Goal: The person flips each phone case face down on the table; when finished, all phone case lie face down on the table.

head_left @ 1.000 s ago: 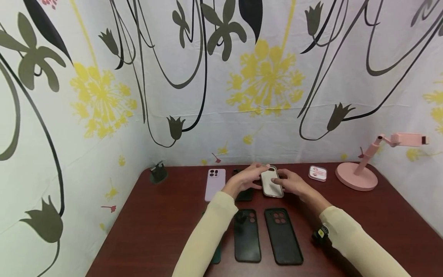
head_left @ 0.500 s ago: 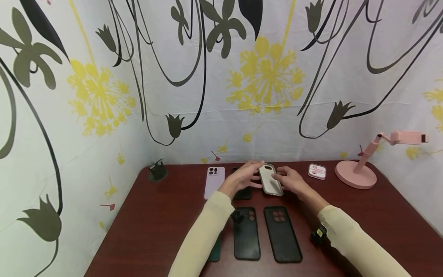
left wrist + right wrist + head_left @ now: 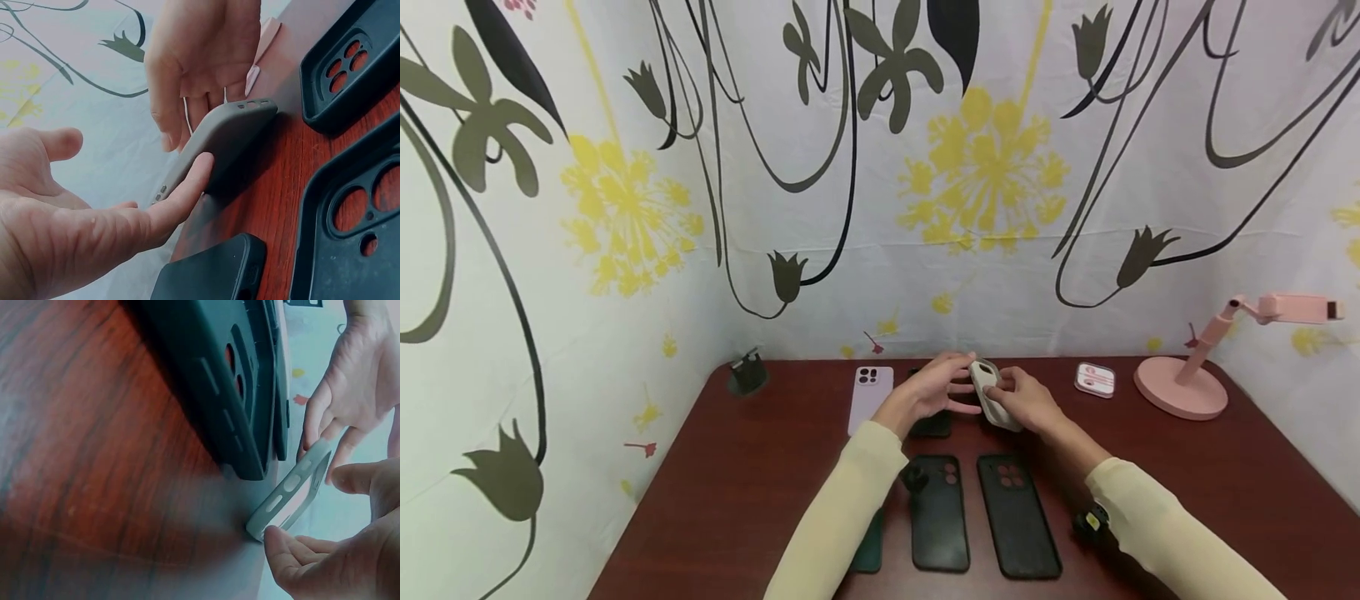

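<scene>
A pale grey phone case stands tilted up off the dark red table at the back, its open inner side facing the person. My right hand holds it along the right edge, the thumb lying over the case. My left hand is at its other side, fingers spread and fairly straight. In the left wrist view one of its fingertips touches the grey case, while the left thumb stands away from it. The right wrist view shows the side cutouts of the grey case and the right fingertips at its lower end.
Two black phone cases lie in front. A dark green case is partly under the left sleeve. A lilac case and a dark case lie behind. A small white box and pink stand are at right.
The grey phone case has turned from nearly facing the camera to a steeper sideways tilt. My right hand has closed in over its edge; the left fingers have spread beside it.
</scene>
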Action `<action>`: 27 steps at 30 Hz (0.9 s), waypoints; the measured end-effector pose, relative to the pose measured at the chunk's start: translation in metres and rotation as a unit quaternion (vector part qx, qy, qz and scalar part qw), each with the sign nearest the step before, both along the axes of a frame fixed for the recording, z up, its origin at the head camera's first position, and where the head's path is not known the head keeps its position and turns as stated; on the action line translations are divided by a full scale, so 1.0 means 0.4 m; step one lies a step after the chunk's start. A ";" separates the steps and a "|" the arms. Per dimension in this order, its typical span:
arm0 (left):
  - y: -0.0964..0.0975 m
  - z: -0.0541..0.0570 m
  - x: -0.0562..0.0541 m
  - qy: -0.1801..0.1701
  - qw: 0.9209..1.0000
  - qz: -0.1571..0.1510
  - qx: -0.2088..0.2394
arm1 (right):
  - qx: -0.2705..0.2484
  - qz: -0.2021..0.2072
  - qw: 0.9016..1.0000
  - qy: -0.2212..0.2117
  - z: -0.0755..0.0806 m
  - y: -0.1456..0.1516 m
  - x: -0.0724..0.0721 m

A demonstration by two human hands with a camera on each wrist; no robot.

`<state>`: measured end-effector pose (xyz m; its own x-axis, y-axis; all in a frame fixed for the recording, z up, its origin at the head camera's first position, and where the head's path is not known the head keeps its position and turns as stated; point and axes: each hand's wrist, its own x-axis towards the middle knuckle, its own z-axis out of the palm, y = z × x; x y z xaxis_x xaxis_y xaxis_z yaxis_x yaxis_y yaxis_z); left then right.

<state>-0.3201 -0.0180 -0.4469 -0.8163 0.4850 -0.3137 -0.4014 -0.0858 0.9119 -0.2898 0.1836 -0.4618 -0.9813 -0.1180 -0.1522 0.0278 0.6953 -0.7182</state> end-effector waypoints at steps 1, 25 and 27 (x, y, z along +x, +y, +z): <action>0.000 0.001 0.003 0.000 1.000 -0.001 0.002 | 0.001 0.000 1.000 -0.005 0.002 -0.001 0.002; 0.037 -0.028 0.013 -0.027 0.997 -0.026 0.067 | -0.146 0.053 0.985 -0.074 0.019 0.043 -0.015; 0.041 -0.032 0.015 -0.029 0.997 -0.027 0.062 | -0.148 0.056 0.984 -0.077 0.019 0.044 -0.016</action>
